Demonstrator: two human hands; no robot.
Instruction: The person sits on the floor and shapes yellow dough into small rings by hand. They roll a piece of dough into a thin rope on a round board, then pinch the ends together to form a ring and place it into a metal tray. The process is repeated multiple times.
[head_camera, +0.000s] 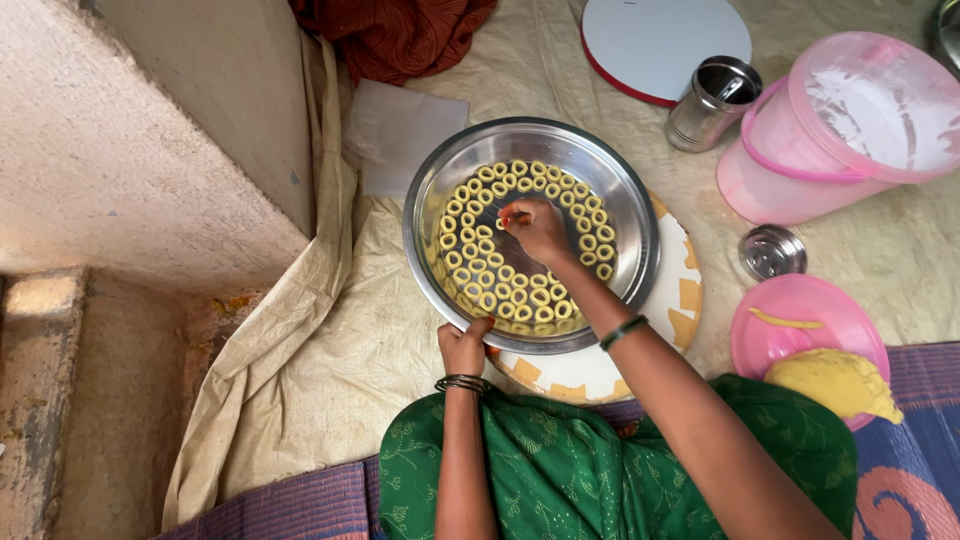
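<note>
A steel bowl (627, 215) sits on a round white-and-orange board (684, 300) on the floor. Several small yellow dough rings (480, 265) line the inside of the bowl in rows. My right hand (540, 228) reaches into the middle of the bowl, its fingertips pinched on one dough ring. My left hand (463, 347) grips the near rim of the bowl. Bangles circle both wrists.
A pink lid (790, 315) with a lump of yellow dough (835, 381) lies at right. Behind stand a pink bucket of white flour (850, 120), a steel cup (713, 102), a small steel lid (771, 252) and a round white board (660, 40). A concrete step (150, 140) rises at left.
</note>
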